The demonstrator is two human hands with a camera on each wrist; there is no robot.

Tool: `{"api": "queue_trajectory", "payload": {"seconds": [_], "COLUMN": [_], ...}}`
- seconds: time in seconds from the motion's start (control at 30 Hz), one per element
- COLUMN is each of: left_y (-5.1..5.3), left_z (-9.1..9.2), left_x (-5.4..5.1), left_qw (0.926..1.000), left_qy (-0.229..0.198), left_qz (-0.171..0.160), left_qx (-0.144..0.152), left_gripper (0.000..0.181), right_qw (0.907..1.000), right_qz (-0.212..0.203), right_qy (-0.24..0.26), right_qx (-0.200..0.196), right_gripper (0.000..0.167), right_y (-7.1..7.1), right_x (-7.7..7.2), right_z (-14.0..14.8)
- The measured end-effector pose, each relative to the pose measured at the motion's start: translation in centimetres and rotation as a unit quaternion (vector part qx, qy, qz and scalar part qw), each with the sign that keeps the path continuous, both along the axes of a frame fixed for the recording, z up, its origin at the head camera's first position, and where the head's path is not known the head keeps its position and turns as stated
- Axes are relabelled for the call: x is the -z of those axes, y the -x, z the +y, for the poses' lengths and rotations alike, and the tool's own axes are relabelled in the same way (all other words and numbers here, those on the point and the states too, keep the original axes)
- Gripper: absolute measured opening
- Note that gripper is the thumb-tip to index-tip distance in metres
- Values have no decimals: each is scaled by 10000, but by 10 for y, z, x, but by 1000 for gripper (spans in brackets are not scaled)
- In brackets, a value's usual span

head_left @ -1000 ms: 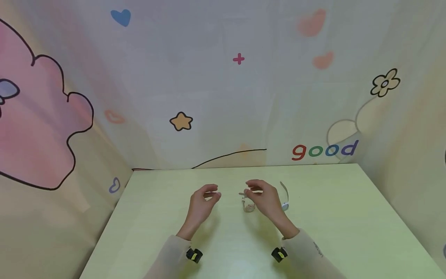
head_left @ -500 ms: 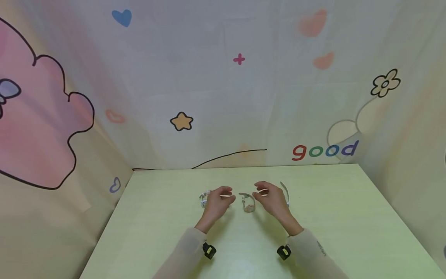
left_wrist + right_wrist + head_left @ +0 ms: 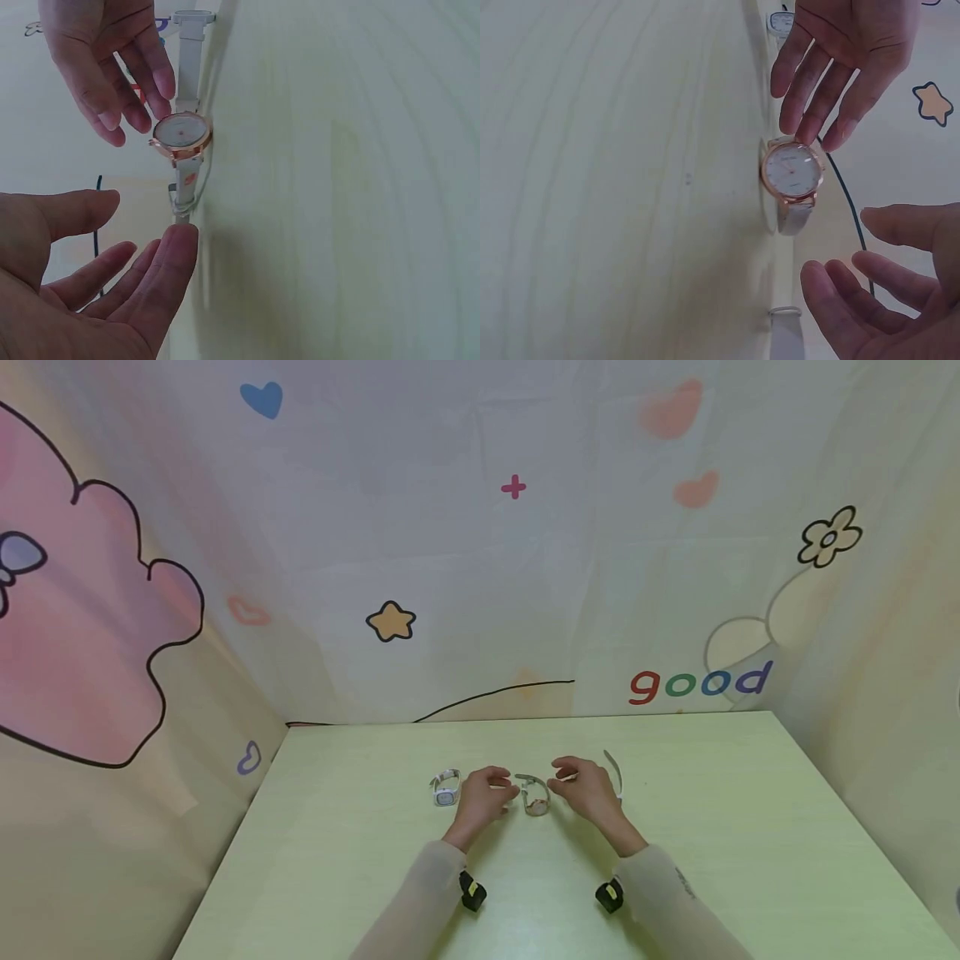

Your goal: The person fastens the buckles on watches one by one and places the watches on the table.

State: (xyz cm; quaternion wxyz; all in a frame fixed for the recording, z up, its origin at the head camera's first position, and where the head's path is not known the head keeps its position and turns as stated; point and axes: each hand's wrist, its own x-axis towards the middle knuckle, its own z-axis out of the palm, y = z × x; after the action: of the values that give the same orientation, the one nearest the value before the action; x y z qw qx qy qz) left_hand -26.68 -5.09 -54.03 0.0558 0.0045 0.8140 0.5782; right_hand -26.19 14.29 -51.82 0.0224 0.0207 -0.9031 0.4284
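A rose-gold round-faced wristwatch (image 3: pixel 537 807) with a pale strap lies on the table between the two hands. Just to its left is my left hand (image 3: pixel 480 802), fingers extended, its fingertips close to the strap; whether they touch it I cannot tell. On the other side hovers my right hand (image 3: pixel 588 791), thumb apart from its loosely bent fingers and nothing held. The right wrist view shows the watch face (image 3: pixel 793 171) between both hands. A white wristwatch (image 3: pixel 446 797) with a squarish face lies left of my left hand. Another watch's strap (image 3: pixel 616 770) shows behind my right hand, which partly hides that watch.
All the watches lie on a pale wooden table (image 3: pixel 337 860). A printed curtain (image 3: pixel 465 527) hangs at the table's back edge and along the sides. Each sleeve carries a small black device (image 3: pixel 472 891) near the wrist.
My left hand has moved right toward the middle watch, uncovering the white watch at left. My right hand has shifted slightly right, off the middle watch. The watches have stayed in place.
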Motion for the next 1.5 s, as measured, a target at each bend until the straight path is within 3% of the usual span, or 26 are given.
{"api": "queue_trajectory", "payload": {"seconds": [0.2,0.4,0.7,0.87,1.03,1.33,1.5], "left_y": [4,6,9,8,7,7,7], "left_z": [8,9,14,18,22,27,25], "left_x": [8,12,12,10,10,7,8], "left_qw": [9995,9974,9915,9890,9867,9878,9938], "left_qy": [192,645,1227,1422,1573,1492,1044], "left_qz": [-189,-77,146,77,-44,-17,-20], "left_qx": [-175,-324,-419,-401,-397,-442,-381], "left_gripper": [28,22,19,14,10,7,6], "right_qw": [9997,9991,9979,9968,9962,9959,9965], "right_qz": [-140,-345,-565,-725,-746,-714,-656], "right_qy": [-214,-222,-160,-177,-314,-387,-277], "right_qx": [32,106,272,299,307,393,437], "right_gripper": [34,31,24,12,12,9,8], "right_y": [6,11,12,11,11,11,11], "right_x": [8,13,14,17,18,17,16], "right_z": [0,-6,-12,-11,-10,-8,-10]}}
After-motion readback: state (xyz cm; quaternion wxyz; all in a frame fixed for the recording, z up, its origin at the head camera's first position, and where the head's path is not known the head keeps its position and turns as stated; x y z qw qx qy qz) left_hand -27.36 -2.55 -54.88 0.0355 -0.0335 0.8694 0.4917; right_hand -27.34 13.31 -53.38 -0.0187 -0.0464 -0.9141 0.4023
